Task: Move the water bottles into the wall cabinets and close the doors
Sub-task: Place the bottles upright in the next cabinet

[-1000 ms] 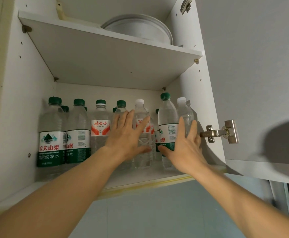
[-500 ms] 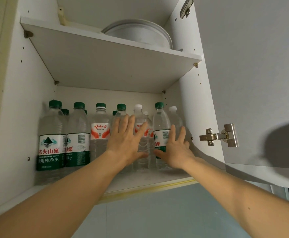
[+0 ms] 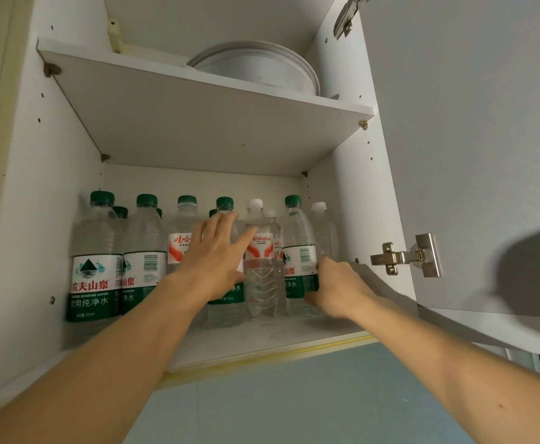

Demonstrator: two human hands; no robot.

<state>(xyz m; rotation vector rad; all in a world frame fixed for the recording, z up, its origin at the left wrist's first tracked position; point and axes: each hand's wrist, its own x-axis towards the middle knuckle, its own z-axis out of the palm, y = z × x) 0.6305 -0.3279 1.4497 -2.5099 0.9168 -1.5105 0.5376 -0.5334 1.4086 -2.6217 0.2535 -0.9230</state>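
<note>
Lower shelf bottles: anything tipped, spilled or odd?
Nothing stands out. The water bottles all stand upright and capped on the lower shelf, with no spill visible; the cabinet door is open.

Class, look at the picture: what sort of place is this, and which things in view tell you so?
Probably a home kitchen: an open wall cabinet with a hinged door, water bottles standing on its lower shelf, and round white dishes on the upper shelf.

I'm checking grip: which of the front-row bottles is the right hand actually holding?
The green-capped bottle furthest right among the green-labelled ones: the right hand curls round its lower body. The left hand only lies flat against bottles further left.
</note>
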